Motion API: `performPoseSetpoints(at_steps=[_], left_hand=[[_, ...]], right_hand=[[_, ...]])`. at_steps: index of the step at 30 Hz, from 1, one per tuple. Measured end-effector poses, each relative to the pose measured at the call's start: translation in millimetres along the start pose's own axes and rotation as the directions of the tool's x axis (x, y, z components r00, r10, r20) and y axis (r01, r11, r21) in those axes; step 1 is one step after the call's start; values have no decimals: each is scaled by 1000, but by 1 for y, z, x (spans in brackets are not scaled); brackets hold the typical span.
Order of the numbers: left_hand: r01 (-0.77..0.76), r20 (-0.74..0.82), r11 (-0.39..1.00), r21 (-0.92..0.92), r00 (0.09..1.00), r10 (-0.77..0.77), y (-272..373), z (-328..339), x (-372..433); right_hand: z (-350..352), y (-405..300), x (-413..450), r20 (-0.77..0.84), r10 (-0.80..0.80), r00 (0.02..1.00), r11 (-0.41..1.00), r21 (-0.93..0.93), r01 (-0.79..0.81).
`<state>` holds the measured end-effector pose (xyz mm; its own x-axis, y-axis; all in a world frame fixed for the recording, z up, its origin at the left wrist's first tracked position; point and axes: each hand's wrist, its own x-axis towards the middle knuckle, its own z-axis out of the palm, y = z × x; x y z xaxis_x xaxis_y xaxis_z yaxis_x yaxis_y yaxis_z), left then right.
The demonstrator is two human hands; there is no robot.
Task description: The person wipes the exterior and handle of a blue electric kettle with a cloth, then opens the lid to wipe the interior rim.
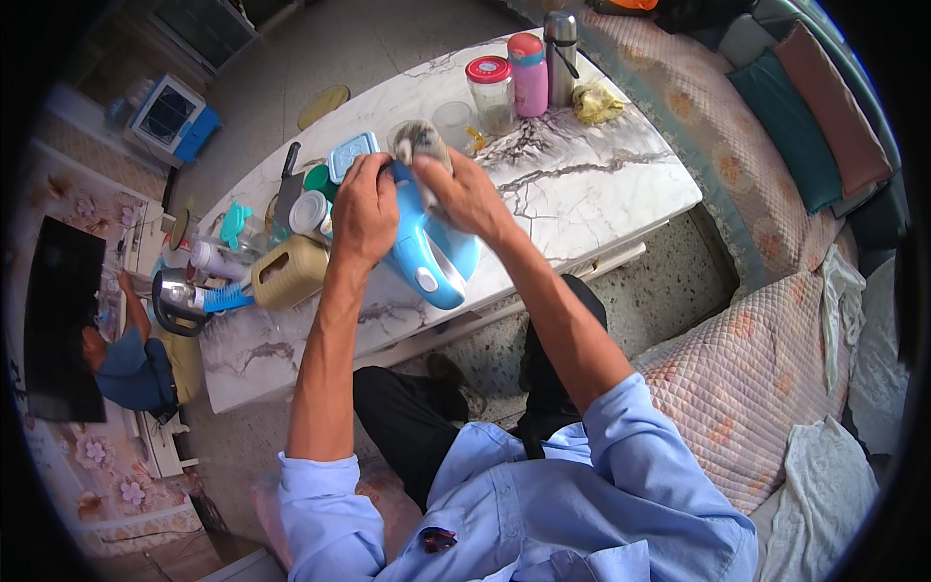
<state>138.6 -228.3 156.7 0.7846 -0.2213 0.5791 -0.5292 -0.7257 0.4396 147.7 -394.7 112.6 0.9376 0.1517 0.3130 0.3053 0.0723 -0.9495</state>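
Note:
A light-blue jug with a large looped handle (pixel 428 270), which looks like a kettle, is before me at the near edge of the marble-patterned table (pixel 582 200). My left hand (pixel 366 209) grips its upper end from the left, fingers curled over the far side. In my right hand (pixel 462 193) is a bunched grey-and-white cloth (pixel 422 142), pressed against the top of the jug. The handle points back towards me, with a white button on it. My fingers and the cloth hide most of the jug's upper end.
To the left crowd a light-blue lidded box (pixel 353 155), a cleaver (pixel 289 178), a tan plastic jug (pixel 291 273), a blue brush (pixel 227 297) and an electric kettle (pixel 178 302). Beyond stand a red-lidded jar (pixel 491 94), pink bottle (pixel 529 76), steel flask (pixel 561 62) and yellow cloth (pixel 598 102). Another person (pixel 134 371) is at far left.

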Motion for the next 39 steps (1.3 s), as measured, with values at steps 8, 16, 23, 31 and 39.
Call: performPoseSetpoints(at_steps=[8,16,23,31,39], left_hand=[[-7,14,999,34,1000,7,3,6,4],[2,-7,998,70,1000,-2,-4,7,2],[58,4,998,39,998,-58,-6,7,0],[32,0,999,25,999,-32,-2,5,-1],[33,13,999,-11,999,-33,0,3,-3]], right_hand=[[-17,131,28,35,-39,999,995,-94,42],[-13,116,-44,-178,263,948,960,-52,-276],[25,97,-130,-296,192,936,976,-39,-212],[32,26,-80,-297,-111,948,991,40,129],[-10,100,-8,-55,203,978,976,99,-197]])
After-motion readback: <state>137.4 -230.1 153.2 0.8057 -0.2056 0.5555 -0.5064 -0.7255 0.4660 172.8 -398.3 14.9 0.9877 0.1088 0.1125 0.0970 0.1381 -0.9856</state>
